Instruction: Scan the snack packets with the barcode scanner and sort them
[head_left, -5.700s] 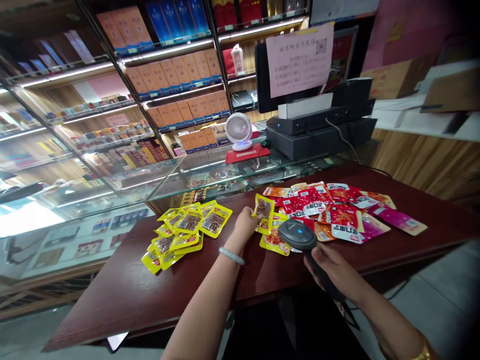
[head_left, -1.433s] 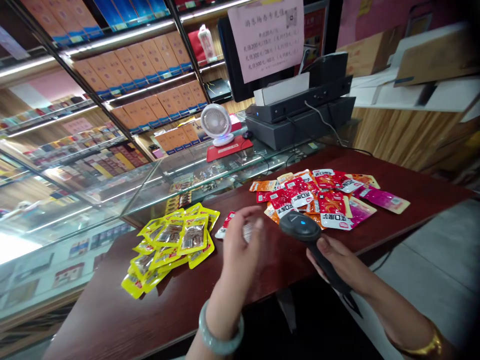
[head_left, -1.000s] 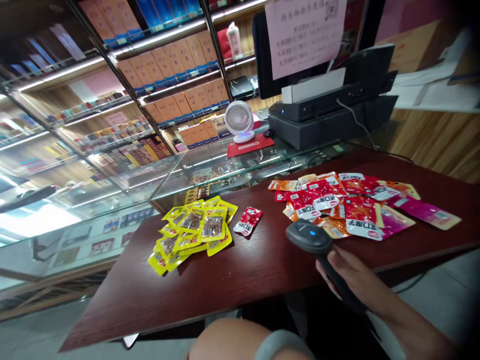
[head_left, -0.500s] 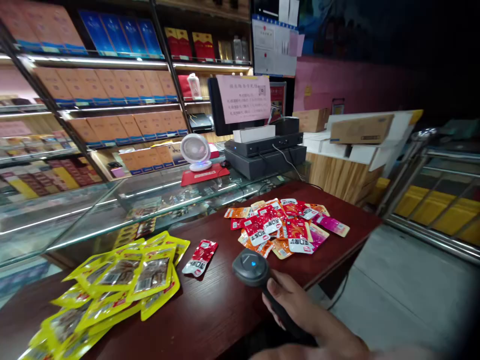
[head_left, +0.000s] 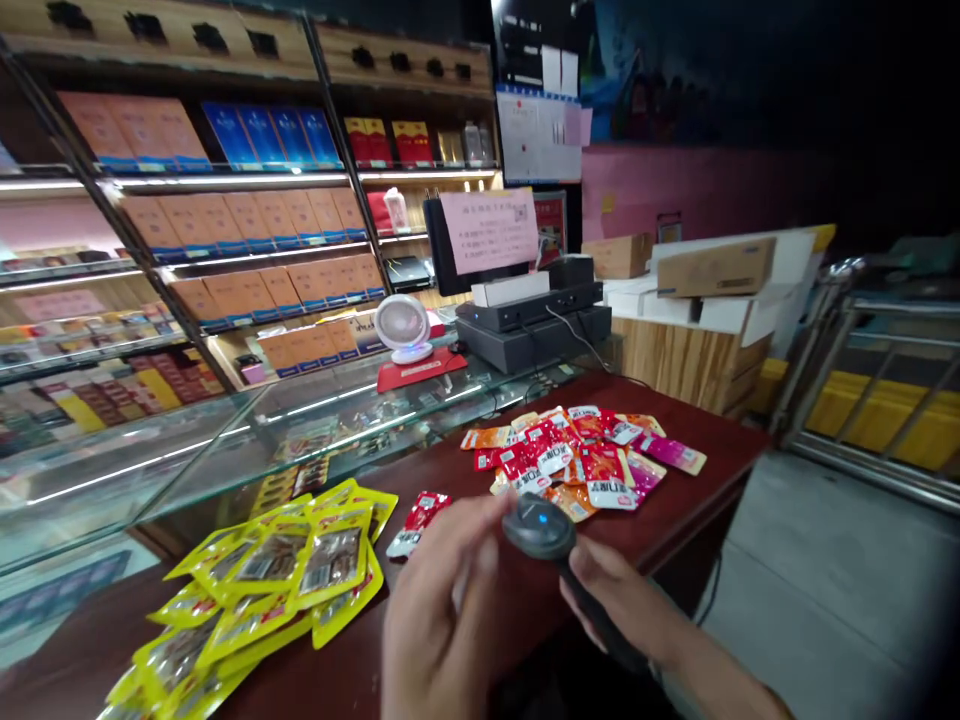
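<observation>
My right hand [head_left: 619, 590] is wrapped round the handle of a dark handheld barcode scanner [head_left: 538, 527], whose head carries a small blue light. My left hand [head_left: 450, 600] is raised over the table with its fingers stretched out and nothing seen in it; the fingertips come up to the scanner's head, and I cannot tell whether they touch it. Just behind the left hand lies a single red-and-white snack packet [head_left: 421, 520], partly covered. A heap of red, orange and purple snack packets [head_left: 577, 450] lies beyond the scanner. To the left, yellow snack pouches [head_left: 300, 570] are piled up.
The dark red table [head_left: 697, 440] meets a glass display counter [head_left: 352, 430]. On the counter stand a white fan [head_left: 405, 325], a monitor with a pink paper sheet [head_left: 491, 230] and a black cash drawer [head_left: 517, 345]. Shelves of boxes [head_left: 247, 215] rise behind; a metal railing [head_left: 862, 400] stands right.
My left hand has come into view and reached up beside the scanner's head. The scanner, in my right hand, has shifted slightly right. The whole view has tilted up a little.
</observation>
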